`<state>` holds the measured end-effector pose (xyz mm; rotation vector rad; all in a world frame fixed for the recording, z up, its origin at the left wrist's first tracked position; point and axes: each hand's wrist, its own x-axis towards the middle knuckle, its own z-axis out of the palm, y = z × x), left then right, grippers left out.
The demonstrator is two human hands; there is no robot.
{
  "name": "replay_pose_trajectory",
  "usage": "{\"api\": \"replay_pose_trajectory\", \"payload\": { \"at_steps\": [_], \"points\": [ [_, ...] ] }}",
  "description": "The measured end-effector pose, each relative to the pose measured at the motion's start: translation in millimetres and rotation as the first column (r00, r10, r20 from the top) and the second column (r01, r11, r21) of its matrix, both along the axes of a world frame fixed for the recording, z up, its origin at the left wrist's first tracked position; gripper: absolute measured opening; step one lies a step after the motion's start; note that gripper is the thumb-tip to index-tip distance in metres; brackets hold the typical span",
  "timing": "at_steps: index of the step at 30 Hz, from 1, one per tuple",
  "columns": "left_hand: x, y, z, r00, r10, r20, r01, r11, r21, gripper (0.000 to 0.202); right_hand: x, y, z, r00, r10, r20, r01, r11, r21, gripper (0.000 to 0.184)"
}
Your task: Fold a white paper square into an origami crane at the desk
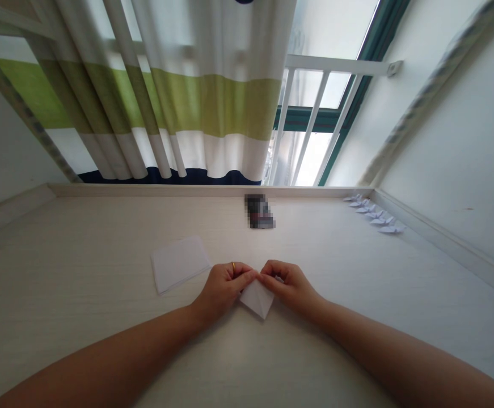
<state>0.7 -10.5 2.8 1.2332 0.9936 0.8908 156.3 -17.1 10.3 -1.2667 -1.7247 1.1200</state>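
A small white folded paper [258, 297] with a crease down its middle is held between both hands, one corner pointing toward me. My left hand [225, 286], with a gold ring on one finger, pinches its far left edge. On the far right edge, the thumb and fingers of my right hand [291, 283] pinch the same paper. The two thumbs nearly meet at its top. Part of the folded paper is hidden under the fingers. Just left of my left hand lies a stack of white paper sheets [181, 265].
A pixelated dark object [259, 212] lies near the back edge of the pale wooden surface [80, 272]. Several folded white paper figures [374, 214] stand in a row at the back right. Behind are a striped curtain [216, 105] and a white railing [336, 65].
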Motion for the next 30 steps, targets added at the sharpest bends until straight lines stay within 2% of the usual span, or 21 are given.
{"api": "replay_pose_trajectory", "payload": {
  "at_steps": [5, 13, 18, 24, 30],
  "points": [
    [1.3, -1.0, 0.7, 0.998, -0.016, 0.055, 0.018, 0.999, -0.033, 0.025, 0.2, -2.3, 2.0, 0.997, 0.031, -0.065, -0.032, 0.999, -0.023, 0.019],
    [-0.6, -0.8, -0.1, 1.000, -0.016, 0.027, 0.017, 1.000, -0.013, 0.025, -1.6, -3.7, 2.2, 0.986, 0.047, -0.158, -0.068, 0.988, -0.135, 0.021],
    [-0.3, 2.3, -2.1, 0.999, 0.022, 0.038, -0.022, 1.000, -0.003, 0.027, 1.0, 1.0, -3.2, 0.968, -0.024, -0.250, -0.029, 0.978, -0.206, 0.026],
    [1.1, 4.9, -4.1, 0.997, -0.028, 0.074, 0.033, 0.997, -0.064, 0.027, 2.8, 3.4, -5.0, 0.968, -0.084, -0.237, 0.030, 0.975, -0.221, 0.027],
    [1.3, 5.7, -4.7, 0.998, -0.022, 0.056, 0.026, 0.997, -0.068, 0.026, 0.7, 1.9, -2.2, 0.968, -0.089, -0.233, 0.032, 0.971, -0.235, 0.026]
  ]
}}
